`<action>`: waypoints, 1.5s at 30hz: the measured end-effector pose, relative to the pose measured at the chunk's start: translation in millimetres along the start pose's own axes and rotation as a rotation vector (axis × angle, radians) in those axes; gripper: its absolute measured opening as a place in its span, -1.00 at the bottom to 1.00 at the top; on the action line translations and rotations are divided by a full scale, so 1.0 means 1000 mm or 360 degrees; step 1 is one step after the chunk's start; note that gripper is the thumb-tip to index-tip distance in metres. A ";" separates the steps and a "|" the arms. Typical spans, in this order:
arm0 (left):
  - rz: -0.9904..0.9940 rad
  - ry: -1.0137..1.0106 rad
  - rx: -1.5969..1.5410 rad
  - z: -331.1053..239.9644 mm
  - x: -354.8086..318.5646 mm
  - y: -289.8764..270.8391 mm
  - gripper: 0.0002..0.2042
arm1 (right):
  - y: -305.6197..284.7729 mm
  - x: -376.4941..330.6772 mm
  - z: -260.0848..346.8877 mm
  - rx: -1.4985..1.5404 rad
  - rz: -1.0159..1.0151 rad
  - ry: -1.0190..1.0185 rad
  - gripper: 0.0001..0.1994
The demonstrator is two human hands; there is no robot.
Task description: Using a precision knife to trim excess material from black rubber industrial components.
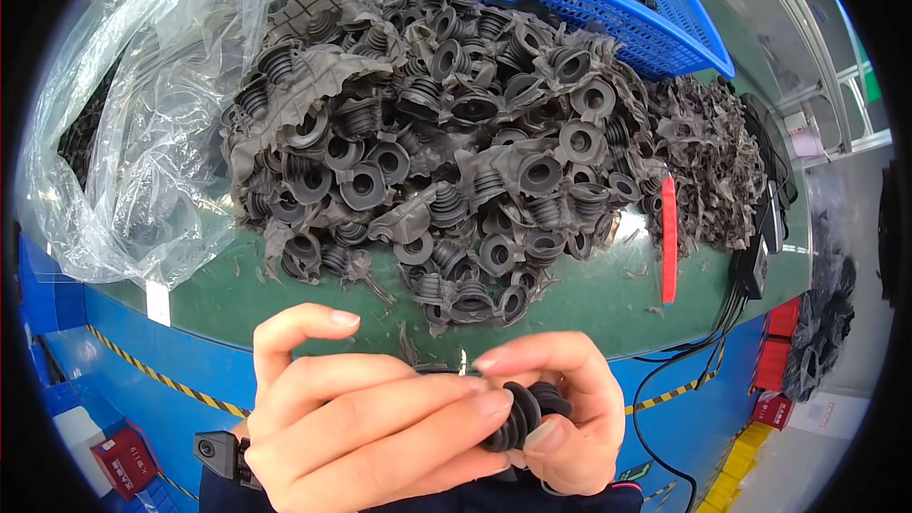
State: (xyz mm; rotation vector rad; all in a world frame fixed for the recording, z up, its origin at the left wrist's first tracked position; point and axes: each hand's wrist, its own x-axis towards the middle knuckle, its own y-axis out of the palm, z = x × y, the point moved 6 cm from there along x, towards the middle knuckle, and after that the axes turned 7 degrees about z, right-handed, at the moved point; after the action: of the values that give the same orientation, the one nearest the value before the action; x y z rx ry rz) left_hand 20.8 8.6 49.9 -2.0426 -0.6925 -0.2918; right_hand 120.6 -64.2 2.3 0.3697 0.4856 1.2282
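A clear plastic bag [142, 123] slumps at the bench's [313, 299] left edge, with a small white label [158, 302] on the front rim below it. A blue mesh basket [589, 0] sits at the far edge, behind a heap of grey rubber bellows [446, 142]; a red strip [669, 237] lies toward the right edge beside trimmed scraps [708, 152]. Just off the front edge, both hands close on 1 black ribbed rubber boot [525, 415]: the left hand [370, 423] curls over its left side, the right hand [570, 408] pinches its right. Its long axis runs roughly left to right; which end is the wider one is hidden.
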 end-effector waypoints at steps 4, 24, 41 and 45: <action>0.0058 -0.0009 -0.0067 0.001 0.002 0.000 -0.66 | -0.003 0.001 -0.001 -0.0081 -0.0056 -0.0089 -0.49; -0.0095 0.0108 -0.0074 0.005 -0.005 -0.017 -0.81 | 0.003 -0.008 0.006 -0.0753 0.0123 -0.0849 -0.66; -0.0017 0.0077 0.0547 -0.011 -0.003 -0.009 -0.83 | -0.006 -0.005 -0.001 -0.0575 -0.0096 -0.0685 -0.75; -0.0283 0.0010 0.0778 -0.023 0.000 -0.005 -0.86 | -0.008 -0.017 0.006 -0.0693 -0.0213 -0.0824 -0.79</action>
State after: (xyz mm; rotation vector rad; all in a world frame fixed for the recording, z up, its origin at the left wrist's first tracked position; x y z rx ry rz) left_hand 20.0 -9.1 65.9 -1.5193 -0.8498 -0.2054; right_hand 125.8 -83.1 5.7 0.2620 -0.1997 1.0235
